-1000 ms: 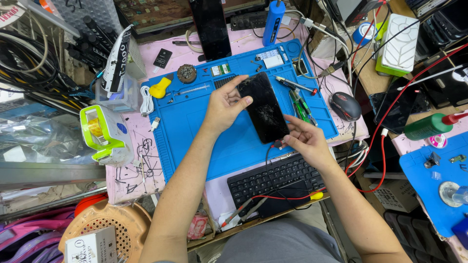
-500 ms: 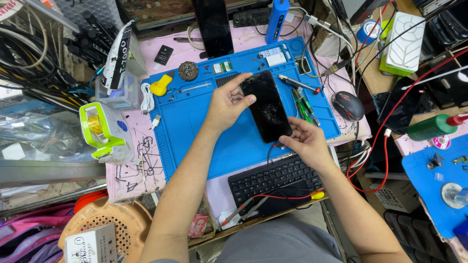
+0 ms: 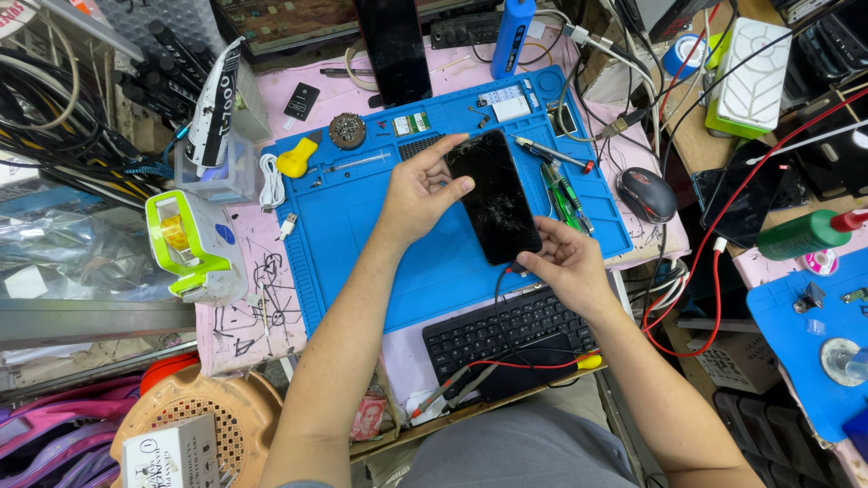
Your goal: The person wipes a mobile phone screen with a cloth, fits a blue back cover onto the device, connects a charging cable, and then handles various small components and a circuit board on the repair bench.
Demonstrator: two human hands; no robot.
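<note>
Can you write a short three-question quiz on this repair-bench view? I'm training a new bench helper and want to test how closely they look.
1. True or false: the dark phone held over the blue work mat has a cracked screen.
2. Which hand grips the phone's lower end, where a thin cable plugs in?
A. left hand
B. right hand
C. neither
3. Which input device lies just right of the mat, on the pink table top?

Key
1. True: cracks spread across the glass.
2. B: the right hand's fingers pinch the lower end, while the left hand steadies the upper left edge.
3. A dark computer mouse; the black keyboard lies nearer the person.
</note>
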